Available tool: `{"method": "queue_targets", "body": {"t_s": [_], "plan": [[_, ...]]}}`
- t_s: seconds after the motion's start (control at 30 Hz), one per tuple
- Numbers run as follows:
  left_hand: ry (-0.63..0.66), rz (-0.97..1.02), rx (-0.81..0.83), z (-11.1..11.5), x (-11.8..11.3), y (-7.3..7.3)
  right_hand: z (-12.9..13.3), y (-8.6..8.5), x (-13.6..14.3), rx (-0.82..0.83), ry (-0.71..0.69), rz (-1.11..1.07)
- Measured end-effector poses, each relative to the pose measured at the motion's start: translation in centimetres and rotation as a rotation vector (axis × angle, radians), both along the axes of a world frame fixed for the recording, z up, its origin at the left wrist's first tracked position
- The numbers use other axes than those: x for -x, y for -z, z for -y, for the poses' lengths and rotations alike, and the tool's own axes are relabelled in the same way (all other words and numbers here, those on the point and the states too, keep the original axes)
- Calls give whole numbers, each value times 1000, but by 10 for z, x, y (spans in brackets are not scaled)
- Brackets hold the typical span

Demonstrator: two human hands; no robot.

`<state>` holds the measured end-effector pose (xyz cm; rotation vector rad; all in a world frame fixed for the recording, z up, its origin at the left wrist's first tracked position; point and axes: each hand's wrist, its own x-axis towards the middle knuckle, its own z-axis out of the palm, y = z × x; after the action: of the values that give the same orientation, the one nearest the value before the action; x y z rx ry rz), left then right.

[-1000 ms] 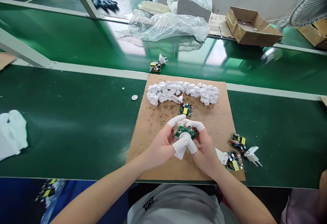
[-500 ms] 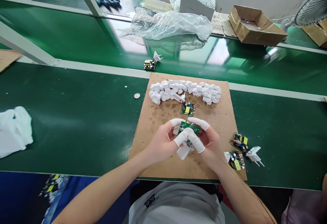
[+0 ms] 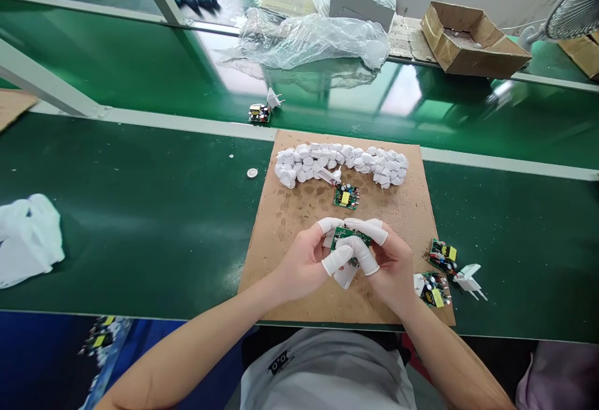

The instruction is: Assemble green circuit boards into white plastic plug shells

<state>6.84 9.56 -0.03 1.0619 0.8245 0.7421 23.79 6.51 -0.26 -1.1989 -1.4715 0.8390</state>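
Between my two hands is a green circuit board (image 3: 349,233), held above a cardboard sheet (image 3: 290,297). My left hand (image 3: 312,254) grips its left side, and my right hand (image 3: 386,257) grips the right side, with the right thumb across the board's face. White finger cots cover the thumbs and some fingertips. A white plastic part (image 3: 346,276) hangs below the board; the fingers partly hide both. Beyond my hands another circuit board (image 3: 347,196) lies on the cardboard, next to a white plug piece (image 3: 329,176) and a curved heap of small white pieces (image 3: 304,163).
More circuit boards (image 3: 434,289) lie at the cardboard's right edge, near a white plug (image 3: 469,280). One board with a plug (image 3: 259,112) sits on the moving-belt-like green surface behind. A white bag (image 3: 30,241) lies left; clear plastic (image 3: 313,39), an open carton (image 3: 472,39) and a fan (image 3: 573,4) stand behind.
My right thumb has shifted left across the board's face, and the left thumb sits slightly lower. The board with a plug at the back has moved left along the green surface.
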Motion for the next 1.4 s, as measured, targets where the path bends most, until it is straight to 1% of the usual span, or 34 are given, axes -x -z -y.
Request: {"method": "queue_targets", "body": {"t_s": [0.1,0.23,0.3,0.37,0.47,0.53,0.6,0.67,0.77,0.83,0.93,1.0,1.1,1.2,1.27,1.33,1.4], "plan": [[5,-65,-12,0,-1,1,0,0,-1,68,-48,-11],[29,-130,-39,0,0,1,1,-4,-2,275,-129,-148],[-5,-137,-63,0,0,2,1,-9,0,348,-184,-217],[-49,-129,-65,0,0,3,0,-13,1,371,-226,-243],[-92,-138,-36,0,0,4,-1,-13,4,369,-253,-281],[-94,-135,-1,0,-2,2,-2,-11,6,358,-248,-291],[-72,-93,41,-2,-3,1,-2,-8,6,342,-201,-253],[-26,-3,90,-3,-4,-1,-2,-7,5,338,-159,-240],[23,84,129,-4,-4,-1,-3,-11,2,390,-200,-323],[28,43,102,-4,-2,-2,-4,-14,0,393,-201,-305],[30,-14,46,-4,0,-4,-5,-17,-4,336,-158,-224],[50,-8,31,-3,2,-6,-6,-18,-6,328,-158,-237],[117,34,50,-2,4,-9,-6,-19,-8,365,-159,-273],[179,120,75,-1,3,-10,-6,-20,-9,377,-126,-236],[182,155,86,-1,3,-9,-6,-20,-9,355,-115,-204],[186,149,85,0,4,-6,-5,-18,-9,319,-108,-172],[201,90,55,0,5,-3,-5,-16,-7,278,-97,-141]]}}
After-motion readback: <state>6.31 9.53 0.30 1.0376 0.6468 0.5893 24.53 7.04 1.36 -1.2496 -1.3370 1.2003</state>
